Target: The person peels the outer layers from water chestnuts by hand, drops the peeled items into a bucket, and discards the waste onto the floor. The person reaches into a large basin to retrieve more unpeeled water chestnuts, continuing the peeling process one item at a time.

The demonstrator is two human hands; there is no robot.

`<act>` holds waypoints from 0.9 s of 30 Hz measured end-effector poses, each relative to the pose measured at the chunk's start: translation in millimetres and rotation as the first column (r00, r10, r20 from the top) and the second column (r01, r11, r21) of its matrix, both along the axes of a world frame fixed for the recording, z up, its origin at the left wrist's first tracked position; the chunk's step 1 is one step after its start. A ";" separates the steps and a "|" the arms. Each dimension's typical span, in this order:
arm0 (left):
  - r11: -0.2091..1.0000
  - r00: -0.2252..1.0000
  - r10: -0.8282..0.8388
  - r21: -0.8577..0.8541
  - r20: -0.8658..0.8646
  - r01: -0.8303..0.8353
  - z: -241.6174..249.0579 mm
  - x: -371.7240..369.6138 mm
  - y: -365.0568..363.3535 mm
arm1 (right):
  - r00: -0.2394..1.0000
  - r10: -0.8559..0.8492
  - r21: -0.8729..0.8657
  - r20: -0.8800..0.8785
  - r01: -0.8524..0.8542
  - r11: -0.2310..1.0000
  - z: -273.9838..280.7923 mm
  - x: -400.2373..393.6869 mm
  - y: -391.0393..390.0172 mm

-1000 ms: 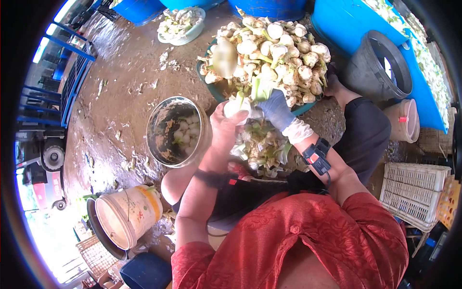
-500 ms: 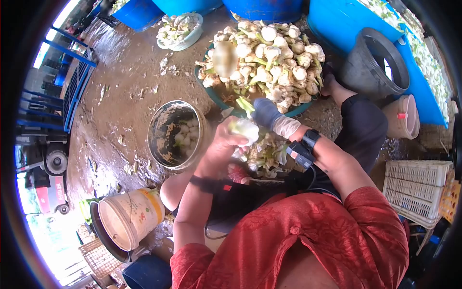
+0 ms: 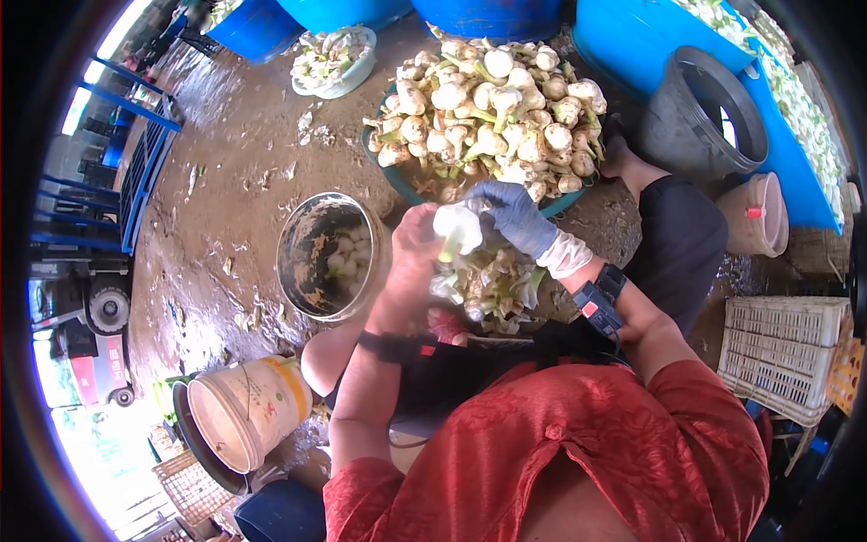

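While the bare left hand (image 3: 414, 242) is clasping a round white bulb (image 3: 459, 229), the blue-gloved right hand (image 3: 518, 219) is curling at its edge, hold unclear; loose grip could be risking a drop.

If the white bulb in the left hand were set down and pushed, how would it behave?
The white bulb would probably roll, being rounded, though its green stem might make it wobble. Its smooth-looking surface may be slippery. It is likely stiff, showing no sag in the left hand.
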State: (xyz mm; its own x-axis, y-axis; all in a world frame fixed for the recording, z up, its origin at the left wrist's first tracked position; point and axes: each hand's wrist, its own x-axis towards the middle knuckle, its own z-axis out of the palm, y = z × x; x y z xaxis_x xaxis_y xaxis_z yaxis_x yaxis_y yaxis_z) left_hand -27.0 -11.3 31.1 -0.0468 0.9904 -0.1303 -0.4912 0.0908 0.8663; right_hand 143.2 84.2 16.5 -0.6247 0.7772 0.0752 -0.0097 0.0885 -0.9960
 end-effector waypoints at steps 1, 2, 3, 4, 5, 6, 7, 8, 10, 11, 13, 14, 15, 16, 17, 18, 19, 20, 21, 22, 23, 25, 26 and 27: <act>0.995 0.998 0.058 0.074 0.023 -0.060 3.9 3.8 0.7 | 0.996 -0.090 0.058 -0.009 0.090 0.994 5.9 -3.5 -0.9; 0.995 0.998 0.062 0.074 0.022 -0.063 7.3 9.3 0.6 | 0.996 -0.086 0.058 -0.010 0.086 0.995 9.2 -6.9 -1.4; 0.985 0.989 0.148 0.091 -0.005 -0.147 10.1 17.0 -0.8 | 0.992 -0.127 0.097 0.023 0.125 0.987 11.7 -9.7 -2.8; 0.968 0.972 0.232 0.109 -0.029 -0.228 14.6 22.1 -1.9 | 0.984 -0.171 0.136 0.056 0.162 0.977 12.2 -12.1 -5.1; 0.957 0.957 0.289 -0.010 -0.009 -0.289 14.4 20.9 1.8 | 0.987 -0.159 0.262 0.030 0.146 0.954 12.7 -15.9 -7.2; 0.957 0.957 0.290 -0.011 -0.008 -0.291 8.4 13.2 4.3 | 0.987 -0.158 0.261 0.031 0.144 0.955 13.0 -19.0 -10.9; 0.947 0.938 0.322 -0.061 0.128 -0.316 -2.3 -0.2 5.0 | 0.994 -0.111 0.122 0.004 0.109 0.987 14.8 -21.9 -16.0; 0.935 0.899 0.355 -0.112 0.258 -0.337 1.3 -6.1 5.4 | 0.997 -0.066 -0.018 -0.030 0.065 0.998 23.3 -24.9 -21.8; 0.885 0.808 0.466 -0.162 0.361 -0.437 -9.5 -15.8 2.6 | 0.960 0.024 -0.487 -0.278 -0.163 0.858 40.7 -20.5 -24.9; 0.913 0.743 0.405 -0.184 0.533 -0.365 -17.5 -27.3 4.4 | 0.843 -0.033 -0.538 -0.537 -0.312 0.783 45.4 -19.9 -24.6; 0.958 0.652 0.272 -0.135 0.708 -0.254 -20.2 -48.1 3.1 | 0.602 -0.189 -0.578 -0.776 -0.558 0.595 62.8 -9.5 -18.0; 0.964 0.631 0.236 -0.095 0.739 -0.248 -18.0 -53.7 2.1 | 0.614 0.041 -0.344 -0.789 -0.495 0.798 71.5 -0.6 -13.8; 0.959 0.634 0.265 -0.132 0.726 -0.250 -16.5 -57.3 0.2 | 0.800 0.147 -0.341 -0.582 -0.404 0.849 70.2 13.2 -9.3; 0.954 0.638 0.293 -0.168 0.712 -0.249 -13.4 -59.3 -1.2 | 0.922 0.216 -0.306 -0.321 -0.317 0.898 68.4 25.5 -5.4; 0.953 0.635 0.294 -0.168 0.715 -0.253 -15.3 -59.5 -1.4 | 0.876 0.336 0.301 0.347 -0.443 0.844 56.8 21.1 1.4; 0.952 0.640 0.304 -0.193 0.706 -0.239 -18.1 -56.5 1.2 | 0.589 0.233 0.237 0.774 -0.611 0.755 44.6 19.3 2.8; 0.950 0.646 0.312 -0.217 0.696 -0.225 -20.3 -53.0 3.9 | 0.794 0.111 0.443 0.598 -0.442 0.780 28.6 17.9 -2.7; 0.950 0.641 0.312 -0.215 0.701 -0.228 -15.2 -46.4 5.6 | 0.930 -0.007 0.596 0.367 -0.229 0.769 25.9 13.2 -10.1; 0.957 0.672 0.290 -0.199 0.682 -0.211 -10.6 -39.0 5.0 | 0.928 -0.001 0.593 0.372 -0.237 0.769 24.5 9.9 -12.2; 0.964 0.706 0.265 -0.186 0.657 -0.189 -6.9 -31.7 4.6 | 0.980 -0.046 0.652 0.193 -0.093 0.752 44.0 -2.9 -18.1; 0.957 0.805 0.290 -0.163 0.517 -0.240 -4.6 -24.1 5.7 | 0.996 -0.092 0.683 0.001 0.066 0.727 54.8 -11.7 -21.9; 0.974 0.782 0.224 -0.165 0.581 -0.156 -4.9 -17.4 5.2 | 1.000 -0.014 0.670 0.010 0.004 0.743 47.3 -18.3 -18.5; 0.983 0.712 0.181 -0.151 0.679 -0.106 -13.0 -17.4 5.0 | 0.997 0.073 0.657 0.024 -0.071 0.751 44.2 -20.7 -16.5; 0.985 0.689 0.168 -0.152 0.706 -0.084 -19.6 -23.1 3.9 | 0.994 0.020 0.693 0.109 -0.090 0.715 40.9 -22.6 -16.3</act>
State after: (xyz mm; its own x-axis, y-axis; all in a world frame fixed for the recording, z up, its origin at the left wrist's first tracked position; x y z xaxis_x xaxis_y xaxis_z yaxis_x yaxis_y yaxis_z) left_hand -50.1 -7.4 11.5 -0.0219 0.9617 -0.2732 -0.9698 0.0459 0.2394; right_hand 120.7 67.9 57.4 -0.6957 0.4910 0.5243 0.0461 0.7590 -0.6495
